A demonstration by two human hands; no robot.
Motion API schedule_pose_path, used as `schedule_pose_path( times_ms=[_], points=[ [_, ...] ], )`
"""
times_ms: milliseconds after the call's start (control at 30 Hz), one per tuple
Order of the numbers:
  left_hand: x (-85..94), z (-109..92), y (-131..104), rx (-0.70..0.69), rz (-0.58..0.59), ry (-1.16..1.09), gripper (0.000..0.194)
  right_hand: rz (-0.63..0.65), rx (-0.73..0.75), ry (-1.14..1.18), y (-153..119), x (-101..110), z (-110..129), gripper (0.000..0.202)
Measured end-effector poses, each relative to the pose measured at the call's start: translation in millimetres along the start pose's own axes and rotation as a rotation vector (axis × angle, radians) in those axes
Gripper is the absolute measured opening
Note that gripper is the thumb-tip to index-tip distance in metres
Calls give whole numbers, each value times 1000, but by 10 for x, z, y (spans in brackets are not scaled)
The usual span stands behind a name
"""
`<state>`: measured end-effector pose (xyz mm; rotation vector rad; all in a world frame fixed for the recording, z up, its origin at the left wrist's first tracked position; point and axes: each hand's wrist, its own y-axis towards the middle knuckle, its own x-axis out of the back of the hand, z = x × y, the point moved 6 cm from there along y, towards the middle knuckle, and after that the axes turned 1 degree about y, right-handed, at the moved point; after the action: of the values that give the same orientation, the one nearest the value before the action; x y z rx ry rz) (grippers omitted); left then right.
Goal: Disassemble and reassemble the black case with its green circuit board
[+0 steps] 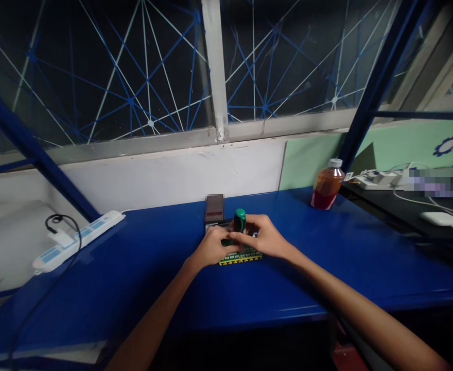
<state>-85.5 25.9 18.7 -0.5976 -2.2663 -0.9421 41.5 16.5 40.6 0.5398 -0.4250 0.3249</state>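
Blue and smooth, the tabletop [153, 268] ran across the foreground under two bare forearms. On it, near the middle, lay a green case [236, 255] with a yellow-and-black front edge and rows of small pale marks. Over the case, the left hand [211, 247] had its fingers bent and drawn close together; what they gripped, if anything, could not be told. The right hand [267, 236] had thumb and fingers closed around a green-topped screwdriver [240, 215], which stood upright between the hands, its lower end hidden by fingers. Just behind stood a dark brown panel [214, 208]. A white power strip [83, 241] with a black cable lay well off to the left; a white-capped bottle [328, 185] of red drink stood to the right. Beyond rose a white wall [172, 178] and windows [141, 67] crossed by blue and white lines.
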Motion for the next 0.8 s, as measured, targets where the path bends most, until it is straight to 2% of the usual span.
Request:
schedule_pose_path(
  times_ms=[300,633,800],
  points=[
    [-17,-114,-3,-71,136,-8,18,6,-27,41,-1,0,-29,32],
    [-24,-28,11,-36,132,48,16,6,-45,80,2,-2,-69,32],
    [-13,-75,7,-39,171,32,9,29,-53,113,8,-19,-99,30]
  ],
)
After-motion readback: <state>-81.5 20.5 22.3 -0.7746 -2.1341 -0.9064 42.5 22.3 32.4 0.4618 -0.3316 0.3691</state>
